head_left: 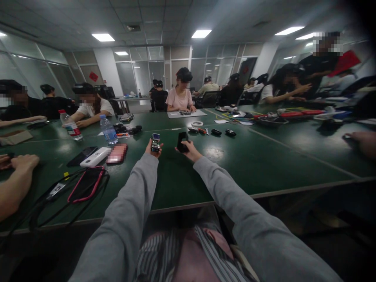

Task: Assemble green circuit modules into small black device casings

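Head-worn view, forward and downward

office/workrm | glass partitions (141, 74) | ceiling panel lights (201, 33) | big shared green table (264, 156) w/ seated people

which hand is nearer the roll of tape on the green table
Right. The right hand, gripping a black part, sits just below the tape roll; the left hand is farther left.
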Demonstrator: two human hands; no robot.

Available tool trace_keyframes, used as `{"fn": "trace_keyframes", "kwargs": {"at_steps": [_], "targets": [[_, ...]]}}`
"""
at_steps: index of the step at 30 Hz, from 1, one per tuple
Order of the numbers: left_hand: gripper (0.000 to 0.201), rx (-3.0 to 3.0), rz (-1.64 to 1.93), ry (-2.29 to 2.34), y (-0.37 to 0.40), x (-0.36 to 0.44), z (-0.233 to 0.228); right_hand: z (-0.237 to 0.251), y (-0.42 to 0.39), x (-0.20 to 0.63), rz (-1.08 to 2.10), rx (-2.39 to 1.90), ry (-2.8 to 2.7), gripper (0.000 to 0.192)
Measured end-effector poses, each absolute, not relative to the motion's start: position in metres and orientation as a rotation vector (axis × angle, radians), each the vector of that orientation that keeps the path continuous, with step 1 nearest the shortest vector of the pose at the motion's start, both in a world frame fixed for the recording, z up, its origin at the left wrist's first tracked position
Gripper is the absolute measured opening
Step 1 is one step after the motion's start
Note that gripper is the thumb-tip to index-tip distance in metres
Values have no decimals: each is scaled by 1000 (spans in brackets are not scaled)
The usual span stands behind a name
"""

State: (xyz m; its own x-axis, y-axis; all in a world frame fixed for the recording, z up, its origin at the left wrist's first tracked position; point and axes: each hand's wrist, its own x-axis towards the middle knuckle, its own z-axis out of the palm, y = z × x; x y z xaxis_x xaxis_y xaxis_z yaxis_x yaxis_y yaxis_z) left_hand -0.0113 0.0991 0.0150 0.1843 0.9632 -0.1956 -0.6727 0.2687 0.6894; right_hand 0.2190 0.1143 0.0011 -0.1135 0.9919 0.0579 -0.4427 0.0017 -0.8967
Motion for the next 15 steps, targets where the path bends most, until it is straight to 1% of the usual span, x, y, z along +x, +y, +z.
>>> {"fn": "trace_keyframes", "kwargs": {"at_steps": [3, 7, 10, 15], "targets": [[55, 528, 1213, 692, 96, -9, 17, -3, 113, 216, 1426, -876, -1132, 33], [54, 510, 1276, 697, 93, -9, 18, -7, 115, 223, 1241, -983, -1350, 41], [53, 488, 1336, 692, 91, -5, 18, -10, 118, 227, 1118, -1046, -1454, 43], [52, 504, 1345, 707, 84, 0, 21, -11, 122, 230, 1084, -1096, -1584, 46]]}}
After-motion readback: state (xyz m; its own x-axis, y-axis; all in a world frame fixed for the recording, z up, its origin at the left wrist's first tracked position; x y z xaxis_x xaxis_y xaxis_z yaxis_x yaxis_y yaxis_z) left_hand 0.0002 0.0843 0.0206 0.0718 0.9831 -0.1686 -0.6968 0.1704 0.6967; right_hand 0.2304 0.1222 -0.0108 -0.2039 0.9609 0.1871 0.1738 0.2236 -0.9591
